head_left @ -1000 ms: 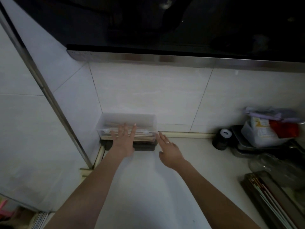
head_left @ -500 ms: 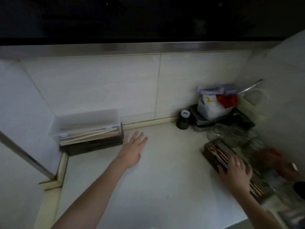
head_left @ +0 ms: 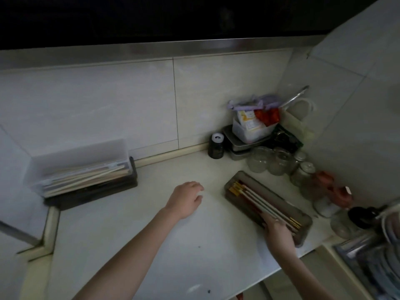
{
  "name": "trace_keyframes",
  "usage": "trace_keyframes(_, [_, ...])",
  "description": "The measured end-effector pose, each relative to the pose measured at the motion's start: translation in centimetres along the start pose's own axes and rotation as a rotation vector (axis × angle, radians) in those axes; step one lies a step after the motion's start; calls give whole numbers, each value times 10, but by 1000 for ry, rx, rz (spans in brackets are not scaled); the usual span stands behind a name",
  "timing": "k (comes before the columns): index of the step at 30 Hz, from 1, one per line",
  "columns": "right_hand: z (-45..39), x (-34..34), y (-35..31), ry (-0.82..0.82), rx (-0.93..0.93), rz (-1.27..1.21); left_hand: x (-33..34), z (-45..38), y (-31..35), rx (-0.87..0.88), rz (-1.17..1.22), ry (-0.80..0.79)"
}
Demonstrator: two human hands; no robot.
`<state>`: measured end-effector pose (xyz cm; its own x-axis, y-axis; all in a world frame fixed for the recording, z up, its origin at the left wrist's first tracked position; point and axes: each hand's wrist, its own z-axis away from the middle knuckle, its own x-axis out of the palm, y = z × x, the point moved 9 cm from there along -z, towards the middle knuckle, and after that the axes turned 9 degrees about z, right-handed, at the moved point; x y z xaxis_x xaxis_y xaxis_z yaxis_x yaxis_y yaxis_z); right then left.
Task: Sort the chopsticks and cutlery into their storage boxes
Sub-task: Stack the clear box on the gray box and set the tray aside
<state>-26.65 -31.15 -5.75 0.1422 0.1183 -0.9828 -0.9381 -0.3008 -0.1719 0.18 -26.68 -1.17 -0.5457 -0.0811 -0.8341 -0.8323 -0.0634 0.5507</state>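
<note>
Grey tray (head_left: 303, 232): right hand (head_left: 278, 231) seemingly grips it; left hand (head_left: 186, 199) rests loosely curled.

The worktop (head_left: 121, 230) is pale cream with a few small dark specks, edged at the back by a beige strip (head_left: 171, 155). The wall tiles (head_left: 108, 105) are off-white with faint grey veining and thin dark joints, under a brushed silver band (head_left: 151, 48) and a black cabinet (head_left: 173, 16). On the left, a frosted clear box (head_left: 75, 161) holds pale wooden chopsticks (head_left: 86, 177) and sits on a black box (head_left: 93, 192). On the right, a grey-brown tray (head_left: 249, 179) carries white chopsticks (head_left: 257, 197) with gold ends beside dark red ones. In the corner, a black jar (head_left: 215, 146) has a white lid, and a clear tub (head_left: 249, 131) shows yellow, white and bright red packets under lilac wrapping (head_left: 249, 105).
</note>
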Motion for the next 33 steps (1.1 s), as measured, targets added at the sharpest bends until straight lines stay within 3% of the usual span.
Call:
trace_keyframes(6, [32,26,-94,-47,-490,36,-3,16,-55,-483,601,105])
trace_keyframes(9, [42,42,-137,-77,-636,29,-24,41,-81,-584,630,266])
trace_keyframes(13, [38,59,-181,-99,-731,60,-60,88,-117,-616,547,482])
trace_keyframes(17, [33,49,-214,-67,-834,78,-88,125,-127,-564,380,566])
trace_keyframes(19, [39,26,-226,42,-907,46,-99,134,-121,-499,338,587])
trace_keyframes(22, [34,-20,-220,327,-804,-111,-111,139,-108,-402,266,602])
trace_keyframes(25, [21,-54,-195,507,-624,-219,-113,146,-104,-352,204,568])
trace_keyframes(27, [16,-62,-179,527,-555,-232,-105,150,-103,-304,121,465])
trace_keyframes(30, [14,-48,-162,445,-497,-181,-80,155,-101,-158,-109,244])
trace_keyframes(33, [15,-19,-158,256,-511,-111,-55,158,-107,-179,-209,20])
